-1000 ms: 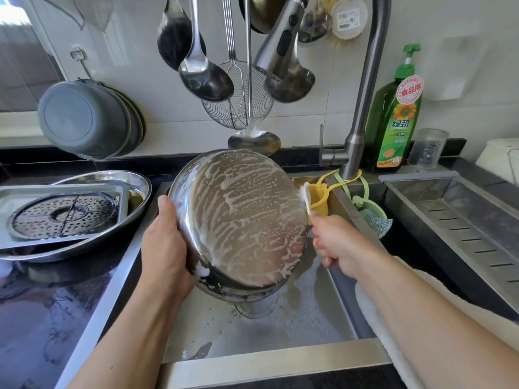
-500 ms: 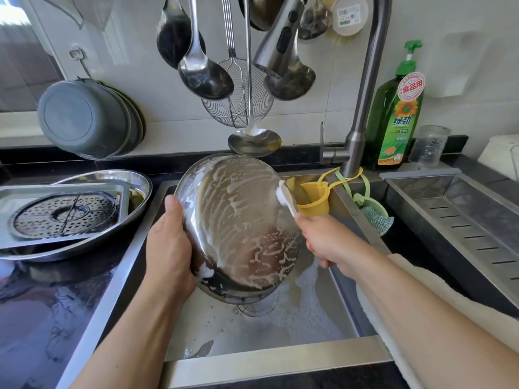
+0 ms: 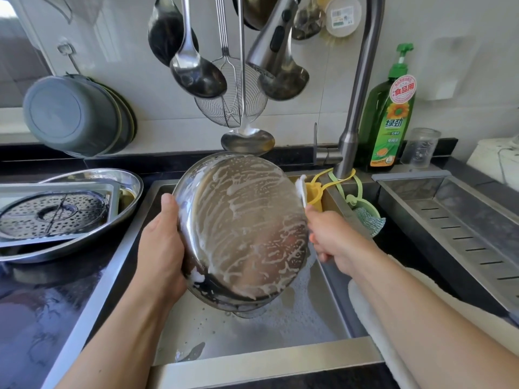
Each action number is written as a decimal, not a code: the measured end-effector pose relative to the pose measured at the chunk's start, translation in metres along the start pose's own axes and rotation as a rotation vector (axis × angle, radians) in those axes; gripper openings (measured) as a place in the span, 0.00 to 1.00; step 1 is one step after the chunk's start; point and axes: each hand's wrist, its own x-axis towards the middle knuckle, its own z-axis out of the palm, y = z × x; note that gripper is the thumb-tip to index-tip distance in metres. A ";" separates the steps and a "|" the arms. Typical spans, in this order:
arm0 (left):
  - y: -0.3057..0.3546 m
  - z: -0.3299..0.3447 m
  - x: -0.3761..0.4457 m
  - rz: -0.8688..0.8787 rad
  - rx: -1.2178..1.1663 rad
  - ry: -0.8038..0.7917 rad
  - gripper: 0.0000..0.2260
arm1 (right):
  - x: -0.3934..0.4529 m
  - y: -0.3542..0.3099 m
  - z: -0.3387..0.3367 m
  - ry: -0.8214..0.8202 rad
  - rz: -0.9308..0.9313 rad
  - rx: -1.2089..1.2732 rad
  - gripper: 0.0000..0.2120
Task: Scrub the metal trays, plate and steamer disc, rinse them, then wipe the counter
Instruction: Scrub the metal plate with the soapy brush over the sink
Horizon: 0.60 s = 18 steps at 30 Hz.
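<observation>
Over the sink (image 3: 252, 357), the left hand (image 3: 161, 248) gripped the rim of the tilted, soap-streaked metal plate (image 3: 244, 231) while the right hand (image 3: 334, 240) curled around a white brush (image 3: 301, 189) at the plate's upper right edge, and the steamer disc (image 3: 53, 211) lay in the trays (image 3: 123, 189) on the tabletop (image 3: 33, 318) to the left.

Over the sink (image 3: 339, 357), the left hand (image 3: 160, 248) grips a tilted, suds-streaked metal plate (image 3: 244, 231) (underside showing); the right hand (image 3: 334, 240) holds a white scrubber (image 3: 301, 189) at its far-right rim.
</observation>
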 end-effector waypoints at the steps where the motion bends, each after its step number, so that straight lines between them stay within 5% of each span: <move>1: 0.001 0.000 0.000 -0.002 -0.002 -0.013 0.23 | -0.001 -0.001 0.000 -0.009 -0.026 0.004 0.21; 9: -0.003 -0.002 -0.001 0.037 0.102 -0.014 0.24 | -0.017 -0.006 0.007 -0.184 -0.154 -0.098 0.21; 14: -0.001 -0.004 -0.007 0.051 0.099 0.059 0.24 | -0.002 0.008 -0.004 -0.057 0.024 -0.097 0.21; 18: 0.000 0.002 -0.017 0.092 0.169 0.046 0.29 | -0.004 0.011 0.000 -0.047 -0.069 -0.111 0.22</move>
